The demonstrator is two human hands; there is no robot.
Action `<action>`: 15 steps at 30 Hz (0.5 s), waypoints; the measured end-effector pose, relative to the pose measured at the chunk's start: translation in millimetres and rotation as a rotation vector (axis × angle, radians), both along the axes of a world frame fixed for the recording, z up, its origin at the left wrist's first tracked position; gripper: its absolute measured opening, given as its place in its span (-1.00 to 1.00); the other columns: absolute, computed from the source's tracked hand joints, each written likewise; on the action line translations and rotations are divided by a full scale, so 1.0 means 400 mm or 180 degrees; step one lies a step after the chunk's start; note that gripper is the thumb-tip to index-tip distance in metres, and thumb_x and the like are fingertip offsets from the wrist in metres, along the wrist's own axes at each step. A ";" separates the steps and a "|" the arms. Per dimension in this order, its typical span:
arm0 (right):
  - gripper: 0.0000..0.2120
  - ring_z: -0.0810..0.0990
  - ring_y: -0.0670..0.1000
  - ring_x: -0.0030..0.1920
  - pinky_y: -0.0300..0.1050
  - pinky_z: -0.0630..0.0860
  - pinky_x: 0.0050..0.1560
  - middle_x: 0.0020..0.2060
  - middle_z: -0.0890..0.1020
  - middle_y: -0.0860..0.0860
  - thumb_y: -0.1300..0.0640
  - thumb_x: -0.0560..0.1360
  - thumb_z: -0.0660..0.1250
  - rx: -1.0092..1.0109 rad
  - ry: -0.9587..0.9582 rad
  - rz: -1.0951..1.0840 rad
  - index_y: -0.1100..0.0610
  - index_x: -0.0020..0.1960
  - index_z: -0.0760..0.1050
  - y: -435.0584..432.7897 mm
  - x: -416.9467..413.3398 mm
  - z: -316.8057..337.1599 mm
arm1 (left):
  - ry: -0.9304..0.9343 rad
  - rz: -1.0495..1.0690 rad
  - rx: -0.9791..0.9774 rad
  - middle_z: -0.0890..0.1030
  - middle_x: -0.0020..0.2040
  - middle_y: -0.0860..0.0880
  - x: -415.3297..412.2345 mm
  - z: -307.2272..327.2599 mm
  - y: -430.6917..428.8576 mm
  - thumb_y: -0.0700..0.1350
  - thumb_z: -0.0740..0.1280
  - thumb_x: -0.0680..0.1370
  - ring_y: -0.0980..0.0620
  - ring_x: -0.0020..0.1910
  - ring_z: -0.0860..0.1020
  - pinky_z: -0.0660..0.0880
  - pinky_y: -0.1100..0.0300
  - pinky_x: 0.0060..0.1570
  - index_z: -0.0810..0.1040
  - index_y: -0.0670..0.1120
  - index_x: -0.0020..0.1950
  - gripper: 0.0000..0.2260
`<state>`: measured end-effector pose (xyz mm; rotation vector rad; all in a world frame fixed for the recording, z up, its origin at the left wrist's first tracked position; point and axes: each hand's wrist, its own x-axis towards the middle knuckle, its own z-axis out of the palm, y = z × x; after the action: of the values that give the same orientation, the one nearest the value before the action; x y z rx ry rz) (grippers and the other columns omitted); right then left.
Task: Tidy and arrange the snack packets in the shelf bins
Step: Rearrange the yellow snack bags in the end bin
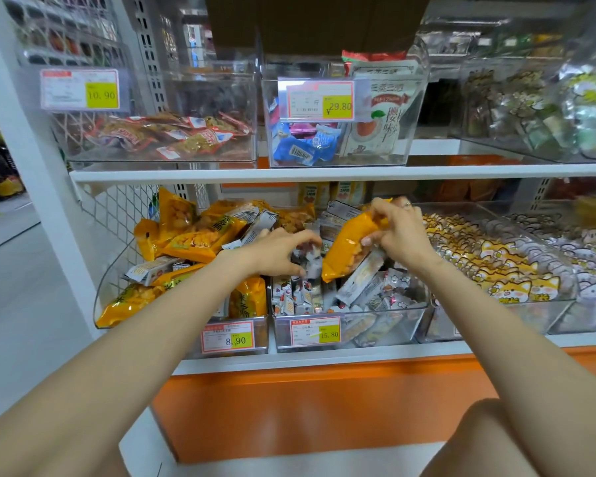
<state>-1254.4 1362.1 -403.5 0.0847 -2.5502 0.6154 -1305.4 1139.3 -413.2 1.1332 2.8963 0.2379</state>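
On the lower shelf, a clear bin at the left is heaped with orange snack packets and a few silver ones. The middle clear bin holds small silver-white packets. My right hand grips an orange packet above the middle bin, its lower end pointing down. My left hand reaches over the divide between the two bins, fingers curled round a small silver-white packet.
Price tags hang on the bin fronts. To the right stand bins of yellow fox-print packets and pale animal-print packets. The upper shelf carries more clear bins with red, blue and white packets. An orange panel runs below.
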 end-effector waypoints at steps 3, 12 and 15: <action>-0.70 0.35 0.14 0.06 -0.05 0.30 0.03 -0.08 0.34 0.09 0.17 0.33 0.50 -0.0461 0.0036 -0.0037 0.00 -0.13 0.38 0.030 0.005 0.004 | -0.0151 -0.0175 0.0408 0.61 0.03 0.09 0.008 -0.005 0.005 -0.04 0.37 0.51 0.05 0.08 0.45 0.28 0.06 0.16 0.31 0.13 0.34 -0.57; -0.69 0.51 0.18 0.04 0.14 0.46 0.11 -0.06 0.54 0.20 0.10 0.21 0.53 -0.1729 0.0523 0.0205 -0.14 -0.23 0.43 0.038 0.041 0.029 | 0.0028 0.0199 0.0054 0.38 0.38 -0.07 -0.010 -0.007 0.013 0.09 0.35 0.49 -0.08 0.37 0.30 0.24 -0.03 0.33 0.27 0.00 0.42 -0.45; -0.71 0.53 0.20 0.02 0.27 0.46 0.09 -0.04 0.56 0.23 -0.09 0.13 0.49 -0.1897 0.0469 0.0274 -0.19 -0.23 0.44 0.029 0.021 0.008 | -0.0022 0.0115 0.0659 0.43 0.33 -0.03 0.007 -0.006 -0.004 0.02 0.39 0.49 -0.02 0.33 0.36 0.29 0.08 0.29 0.30 -0.03 0.41 -0.46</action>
<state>-1245.9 1373.6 -400.5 0.0289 -2.1337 1.3197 -1302.7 1137.6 -415.7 1.1024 2.9429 0.5530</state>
